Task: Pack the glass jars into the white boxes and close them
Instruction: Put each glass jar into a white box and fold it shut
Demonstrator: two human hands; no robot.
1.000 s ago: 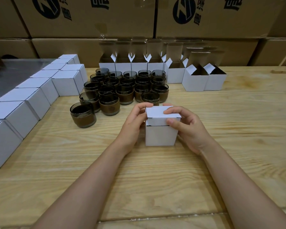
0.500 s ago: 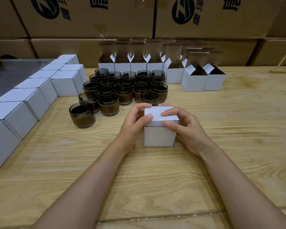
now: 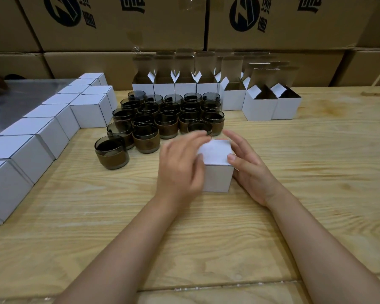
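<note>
The lid has dropped flush, and the white box [image 3: 217, 176] stands directly between the hands, right hand [image 3: 250, 170] gripping its side, left hand [image 3: 180, 167] laid straight-fingered across its top.

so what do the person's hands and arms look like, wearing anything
Both are bare: the left hand and right hand wear no gloves, rings or watch, and no sleeves show on either forearm up to the frame edge.

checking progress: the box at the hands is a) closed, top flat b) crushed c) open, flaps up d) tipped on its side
a, the box stands upright with its top lying flat and no flap sticking up.
</note>
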